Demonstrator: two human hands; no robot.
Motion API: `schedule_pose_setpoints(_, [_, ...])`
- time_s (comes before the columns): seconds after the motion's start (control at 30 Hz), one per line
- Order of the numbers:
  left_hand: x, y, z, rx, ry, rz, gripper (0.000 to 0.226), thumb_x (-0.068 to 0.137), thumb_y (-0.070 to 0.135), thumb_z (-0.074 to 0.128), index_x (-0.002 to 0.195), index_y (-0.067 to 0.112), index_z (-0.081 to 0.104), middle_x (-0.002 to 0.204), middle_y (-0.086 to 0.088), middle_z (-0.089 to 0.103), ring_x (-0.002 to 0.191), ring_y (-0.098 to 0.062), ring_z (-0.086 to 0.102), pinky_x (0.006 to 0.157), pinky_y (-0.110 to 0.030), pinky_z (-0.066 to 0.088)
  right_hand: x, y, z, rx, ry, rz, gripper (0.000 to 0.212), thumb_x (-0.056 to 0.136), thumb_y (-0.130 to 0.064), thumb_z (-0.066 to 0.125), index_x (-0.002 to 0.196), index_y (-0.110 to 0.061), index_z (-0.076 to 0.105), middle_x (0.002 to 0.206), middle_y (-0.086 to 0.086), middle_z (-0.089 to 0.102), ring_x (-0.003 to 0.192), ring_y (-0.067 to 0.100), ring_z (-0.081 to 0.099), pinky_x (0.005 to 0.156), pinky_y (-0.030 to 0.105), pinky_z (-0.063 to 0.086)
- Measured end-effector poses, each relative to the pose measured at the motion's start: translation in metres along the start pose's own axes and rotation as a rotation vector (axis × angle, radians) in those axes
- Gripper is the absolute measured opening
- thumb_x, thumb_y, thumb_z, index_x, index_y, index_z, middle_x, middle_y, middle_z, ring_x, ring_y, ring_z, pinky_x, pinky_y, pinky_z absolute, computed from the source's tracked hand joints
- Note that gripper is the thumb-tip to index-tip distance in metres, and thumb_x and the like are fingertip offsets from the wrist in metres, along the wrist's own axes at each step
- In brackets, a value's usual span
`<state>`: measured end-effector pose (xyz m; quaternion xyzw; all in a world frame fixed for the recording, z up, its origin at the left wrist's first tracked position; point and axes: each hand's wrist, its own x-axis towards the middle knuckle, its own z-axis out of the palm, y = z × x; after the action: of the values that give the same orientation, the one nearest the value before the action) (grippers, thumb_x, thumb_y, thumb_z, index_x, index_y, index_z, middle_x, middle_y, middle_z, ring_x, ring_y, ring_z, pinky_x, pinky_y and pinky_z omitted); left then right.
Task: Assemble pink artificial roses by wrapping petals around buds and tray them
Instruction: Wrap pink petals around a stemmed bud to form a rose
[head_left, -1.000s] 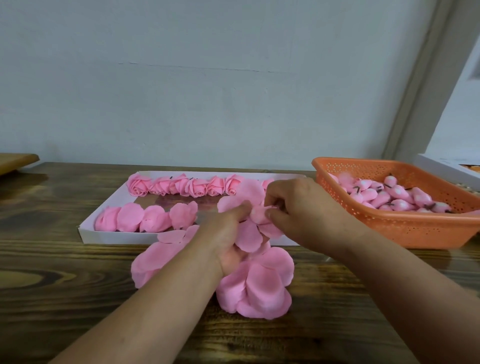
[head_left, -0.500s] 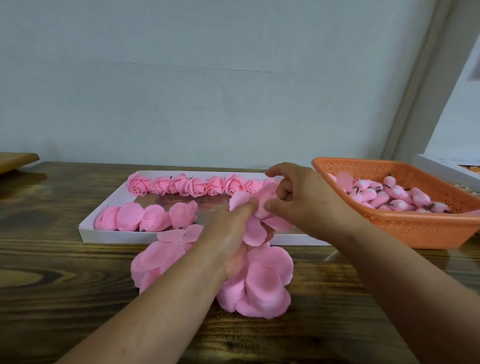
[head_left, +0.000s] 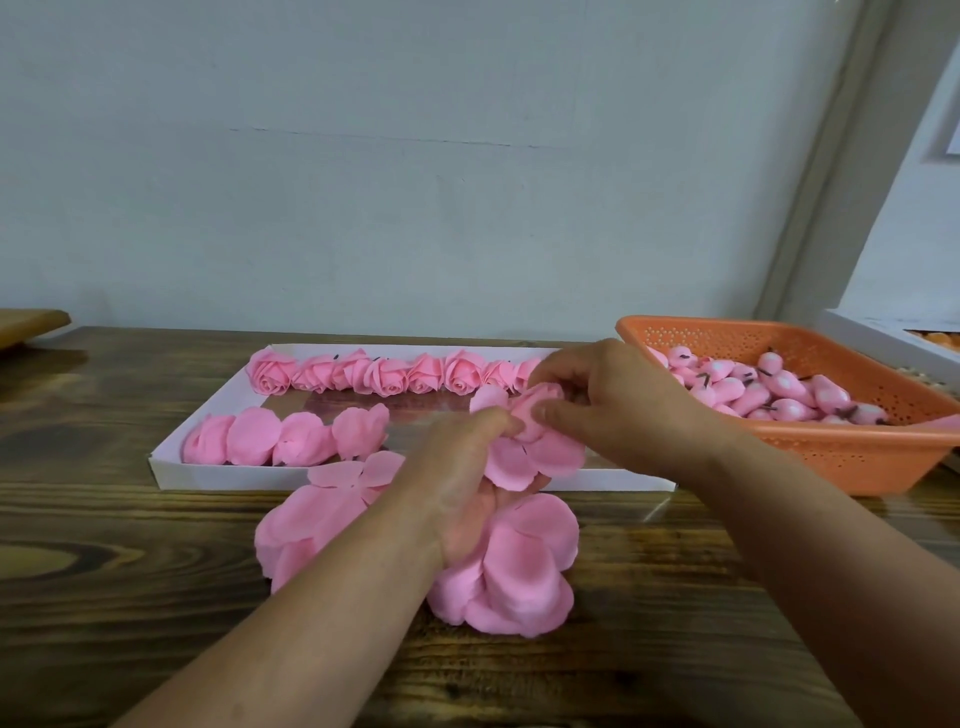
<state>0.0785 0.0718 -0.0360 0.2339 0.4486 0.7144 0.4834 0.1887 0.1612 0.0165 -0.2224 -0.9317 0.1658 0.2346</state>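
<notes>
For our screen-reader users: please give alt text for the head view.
Two hands, left and right, wrap pink petals around a half-made rose above a white tray holding a row of finished roses. Loose petals lie on the wooden table; an orange basket of buds sits right.

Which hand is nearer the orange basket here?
Right. The right hand works on the rose just left of the orange basket, close to its near corner. The left hand sits farther left, over the loose petals.

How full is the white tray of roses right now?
Partly full: the white tray holds one back row of finished roses and some petal pieces.
</notes>
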Motion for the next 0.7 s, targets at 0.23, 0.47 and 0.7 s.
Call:
schedule_pose_setpoints(0.23, [0.0,0.0,0.001,-0.014,-0.017,-0.003,0.024,0.091,0.031,0.059,0.096,0.011,0.071,0.089,-0.011,0.075,0.079,-0.019,0.073,0.069,-0.035,0.058,-0.003,-0.002,0.003,0.199,0.046,0.033,0.028,0.077,-0.003,0.061,0.07,-0.03,0.063,0.048,-0.014,0.052,0.045,0.002,0.043,0.048,0.017,0.034])
schedule_pose_setpoints(0.47, [-0.002,0.0,0.0,-0.046,0.031,-0.066,0.013,0.089,0.008,0.062,0.1,0.002,0.067,0.076,-0.008,0.074,0.065,-0.016,0.072,0.061,-0.035,0.06,-0.003,0.001,0.004,0.339,-0.021,0.081,0.022,0.074,0.002,0.066,0.068,-0.019,0.067,0.043,-0.013,0.048,0.042,0.002,0.04,0.044,0.014,0.034])
schedule_pose_setpoints(0.7, [0.0,0.005,-0.004,-0.108,-0.014,-0.169,0.01,0.084,0.004,0.064,0.092,-0.001,0.069,0.08,-0.012,0.073,0.066,-0.023,0.071,0.061,-0.037,0.059,-0.008,0.016,-0.01,0.509,-0.203,0.022,0.026,0.077,0.016,0.058,0.089,-0.005,0.068,0.068,0.01,0.067,0.058,0.012,0.058,0.055,0.025,0.047])
